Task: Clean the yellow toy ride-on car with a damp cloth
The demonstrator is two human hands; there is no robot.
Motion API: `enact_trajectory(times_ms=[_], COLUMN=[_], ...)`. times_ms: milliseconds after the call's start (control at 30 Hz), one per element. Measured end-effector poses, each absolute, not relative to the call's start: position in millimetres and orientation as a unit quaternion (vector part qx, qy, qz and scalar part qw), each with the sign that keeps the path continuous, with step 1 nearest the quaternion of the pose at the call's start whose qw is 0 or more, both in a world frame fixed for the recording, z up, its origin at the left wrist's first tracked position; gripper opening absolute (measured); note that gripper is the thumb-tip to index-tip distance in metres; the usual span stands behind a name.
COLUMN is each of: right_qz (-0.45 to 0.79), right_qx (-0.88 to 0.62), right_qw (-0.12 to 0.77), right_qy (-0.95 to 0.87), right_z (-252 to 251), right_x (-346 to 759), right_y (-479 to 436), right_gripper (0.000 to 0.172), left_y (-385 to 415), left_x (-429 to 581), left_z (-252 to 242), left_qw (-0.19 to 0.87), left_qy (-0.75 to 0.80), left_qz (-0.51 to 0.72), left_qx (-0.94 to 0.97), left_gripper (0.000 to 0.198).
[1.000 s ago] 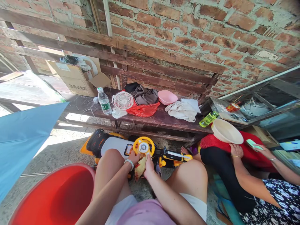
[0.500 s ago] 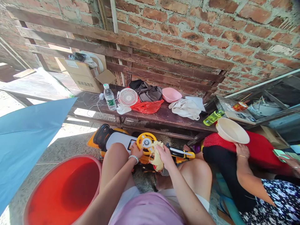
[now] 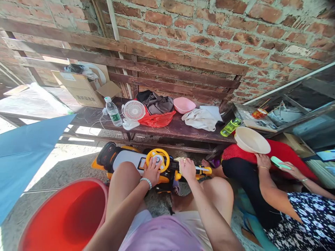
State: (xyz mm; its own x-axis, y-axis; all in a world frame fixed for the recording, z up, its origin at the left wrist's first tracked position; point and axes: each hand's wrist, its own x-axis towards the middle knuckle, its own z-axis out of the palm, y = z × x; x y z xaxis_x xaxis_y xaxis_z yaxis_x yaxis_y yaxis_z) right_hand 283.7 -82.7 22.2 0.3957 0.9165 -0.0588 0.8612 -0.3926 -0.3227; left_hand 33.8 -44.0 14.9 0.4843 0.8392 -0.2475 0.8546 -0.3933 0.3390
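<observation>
My left hand point(image 3: 152, 171) grips the rim of a yellow toy steering wheel point(image 3: 157, 159) on a yellow-and-white ride-on toy car point(image 3: 125, 157). My right hand point(image 3: 187, 168) is shut on a crumpled pale yellow wrapper point(image 3: 180, 163), mostly hidden by my fingers, just right of the wheel. To the right, a co-worker's left hand point(image 3: 263, 161) holds a cream plastic basin point(image 3: 251, 140) on edge. Their other hand point(image 3: 291, 170) holds a green brush point(image 3: 277, 162).
A wooden bench point(image 3: 180, 134) holds a water bottle point(image 3: 113, 111), a small white fan point(image 3: 133, 110), a red plastic bag point(image 3: 157, 119), a pink bowl point(image 3: 181, 105) and white cloth point(image 3: 200, 119). A red tub point(image 3: 62, 219) and blue umbrella point(image 3: 26, 153) stand at my left.
The pale wrapper, large and visible below my right hand before, is now mostly hidden by it. My left hand stays on the wheel. The co-worker's brush has come back into fuller view.
</observation>
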Motion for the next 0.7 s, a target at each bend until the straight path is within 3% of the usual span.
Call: enact_trajectory(times_ms=[300,533,700], right_qz=[0.083,0.099,0.136], right_qx=[-0.903,-0.908,-0.847], right_qw=[-0.017,0.000,0.075], right_qy=[-0.421,-0.407,-0.508], right_z=[24,21,26], right_x=[375,355,307], right_y=[-115,-106,-86], right_gripper=[0.048,0.042,0.046], left_y=[-43,-42,-42], left_x=[29,28,30], left_z=[16,3,3], left_qw=[0.216,0.195,0.189], left_qy=[0.502,0.502,0.507], left_qz=[-0.021,0.008,0.014], left_qx=[0.838,0.843,0.841], left_gripper=[0.071,0.070,0.071])
